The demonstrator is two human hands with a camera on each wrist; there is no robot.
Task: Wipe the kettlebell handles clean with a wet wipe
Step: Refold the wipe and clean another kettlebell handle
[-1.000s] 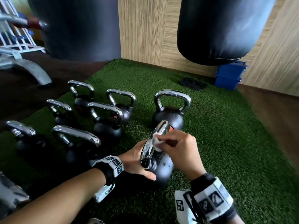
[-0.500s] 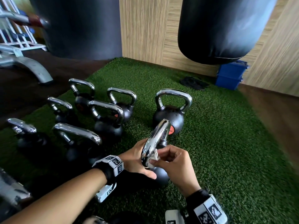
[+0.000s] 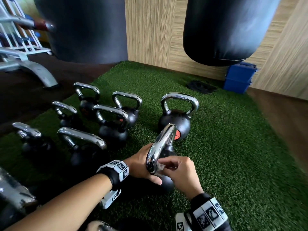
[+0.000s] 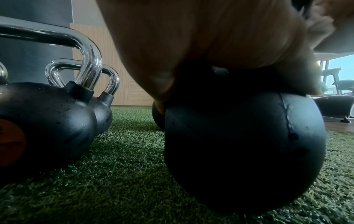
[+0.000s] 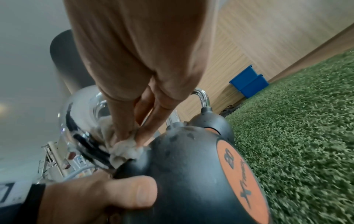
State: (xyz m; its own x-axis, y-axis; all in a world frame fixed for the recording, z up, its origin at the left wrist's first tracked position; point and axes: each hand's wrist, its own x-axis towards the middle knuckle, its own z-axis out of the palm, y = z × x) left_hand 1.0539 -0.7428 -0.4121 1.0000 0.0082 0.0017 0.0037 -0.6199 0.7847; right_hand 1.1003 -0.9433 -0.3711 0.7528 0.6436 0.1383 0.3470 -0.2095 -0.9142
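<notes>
A black kettlebell (image 3: 166,182) with a chrome handle (image 3: 160,145) stands on the green turf right in front of me. My left hand (image 3: 141,167) grips its round body from the left, thumb (image 5: 126,192) pressed on the near side; the palm (image 4: 191,45) lies over the top of the ball (image 4: 245,151). My right hand (image 3: 166,165) pinches a crumpled white wet wipe (image 3: 158,168) against the near lower end of the handle, where it meets the body. In the right wrist view the wipe (image 5: 124,148) is bunched under the fingertips (image 5: 122,133) beside the chrome handle (image 5: 76,121).
Several more kettlebells (image 3: 108,124) stand in rows to the left, and one (image 3: 176,120) just behind. Two black punching bags (image 3: 225,30) hang above the turf. A blue box (image 3: 238,79) and a dark item (image 3: 201,86) sit by the wooden wall. Bench frame (image 3: 33,70) at left.
My right hand has slid the wipe down the handle, from its upper part to the near base. The left hand has kept its hold on the body.
</notes>
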